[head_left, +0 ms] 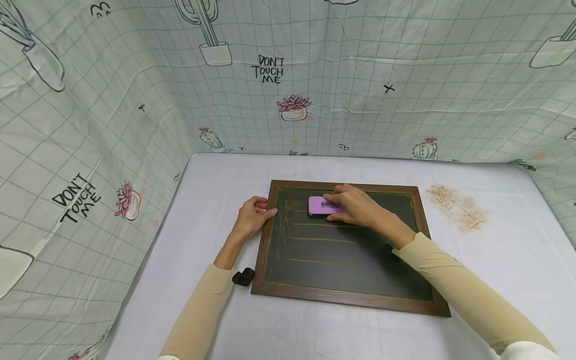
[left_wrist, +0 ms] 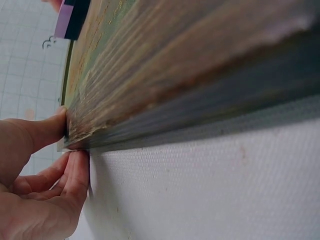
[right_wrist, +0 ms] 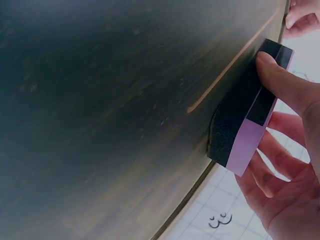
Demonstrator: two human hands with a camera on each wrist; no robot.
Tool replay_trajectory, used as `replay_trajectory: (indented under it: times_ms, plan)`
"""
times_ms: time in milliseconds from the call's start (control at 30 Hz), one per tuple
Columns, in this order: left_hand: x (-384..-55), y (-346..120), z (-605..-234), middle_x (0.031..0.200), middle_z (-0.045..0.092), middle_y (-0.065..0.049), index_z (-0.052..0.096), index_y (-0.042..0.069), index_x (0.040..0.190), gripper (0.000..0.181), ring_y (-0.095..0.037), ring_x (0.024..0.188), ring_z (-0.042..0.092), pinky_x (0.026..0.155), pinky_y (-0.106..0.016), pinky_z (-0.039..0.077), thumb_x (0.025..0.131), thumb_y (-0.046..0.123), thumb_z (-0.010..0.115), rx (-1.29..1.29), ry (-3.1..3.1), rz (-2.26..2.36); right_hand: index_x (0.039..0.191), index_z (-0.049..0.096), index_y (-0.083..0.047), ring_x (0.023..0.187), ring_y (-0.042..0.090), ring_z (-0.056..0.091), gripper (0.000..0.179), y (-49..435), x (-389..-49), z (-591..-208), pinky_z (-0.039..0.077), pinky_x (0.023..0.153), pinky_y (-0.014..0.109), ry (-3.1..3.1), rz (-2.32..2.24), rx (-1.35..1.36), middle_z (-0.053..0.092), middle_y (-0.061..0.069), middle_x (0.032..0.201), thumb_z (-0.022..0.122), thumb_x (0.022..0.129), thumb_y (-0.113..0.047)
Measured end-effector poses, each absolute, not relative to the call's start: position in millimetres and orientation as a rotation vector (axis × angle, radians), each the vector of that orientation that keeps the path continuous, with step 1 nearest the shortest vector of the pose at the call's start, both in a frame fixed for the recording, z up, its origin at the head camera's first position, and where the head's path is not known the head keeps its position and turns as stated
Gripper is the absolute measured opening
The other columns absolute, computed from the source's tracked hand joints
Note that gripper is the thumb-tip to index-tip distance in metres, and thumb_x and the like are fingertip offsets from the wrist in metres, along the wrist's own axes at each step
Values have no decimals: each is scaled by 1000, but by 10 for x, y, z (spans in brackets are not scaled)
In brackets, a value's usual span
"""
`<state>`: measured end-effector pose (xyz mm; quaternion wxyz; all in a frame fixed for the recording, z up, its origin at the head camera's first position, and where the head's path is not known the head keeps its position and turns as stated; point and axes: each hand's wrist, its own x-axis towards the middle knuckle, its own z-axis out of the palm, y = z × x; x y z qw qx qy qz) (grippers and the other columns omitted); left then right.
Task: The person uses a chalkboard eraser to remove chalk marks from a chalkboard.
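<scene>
Right hand [head_left: 357, 206] grasps a purple eraser [head_left: 320, 205] on the chalkboard [head_left: 310, 277]; left hand [head_left: 252, 216] pinches the board's edge

The eraser is over the far half of the chalkboard, a little left of its middle. The right hand grips it with the thumb along one long side and the fingers along the other; its dark underside faces the board, though the angle makes it hard to tell whether the whole pad touches.

The left hand pinches the chalkboard's wooden frame [head_left: 351, 298] on the left side, toward the far corner, thumb on top and fingertips at the lower edge.

Orange-yellow chalk lines [head_left: 324, 240] run across the chalkboard's left and middle part, with fainter smears down its left margin.

A black object [head_left: 243, 277] sits at the left wrist, just beside the chalkboard's near left corner. Tan sleeves [head_left: 472, 295] cover both forearms, the right one crossing the chalkboard's right side. On the white cloth [head_left: 216, 190] beneath, a brown stain [head_left: 456, 207] lies right of the chalkboard. Beyond its far edge hangs a grid-patterned curtain [head_left: 360, 120] with cactus drawings.
</scene>
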<state>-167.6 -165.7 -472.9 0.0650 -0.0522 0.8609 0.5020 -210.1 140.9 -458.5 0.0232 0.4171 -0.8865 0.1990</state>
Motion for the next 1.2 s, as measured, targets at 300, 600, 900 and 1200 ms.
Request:
replay_trajectory:
  times_ms: [300,600,900,1200]
  plan:
    - [-1667,-1654,-4721,122,61,-24,58,-8,132,45,-33,104,59,90,-41,49,95,11,75,-173,2588,1518,127,69,6,78,20,52,59,1253,-2111,-4582,47,71,39,-2762,620,1300,65,14,100,89,82,-27]
    - [-1654,-1636,-4725,120,62,-24,58,-9,131,44,-32,102,59,88,-40,50,95,9,75,-158,2593,1527,126,70,5,81,22,56,58,1074,-2115,-4600,50,74,41,-2757,618,1316,66,14,102,89,83,-28]
    - [-1660,-1639,-4736,118,63,-23,59,-9,130,43,-31,101,60,87,-39,50,94,9,76,-154,2613,1521,126,71,5,76,20,52,58,926,-2134,-4587,48,71,39,-2742,582,1355,65,12,96,88,83,-30]
    - [-1667,-1640,-4717,119,63,-24,59,-9,130,44,-32,103,61,89,-41,50,94,9,76,-161,2615,1513,128,69,4,80,22,55,59,936,-2149,-4595,50,73,40,-2742,568,1354,65,14,99,87,84,-30]
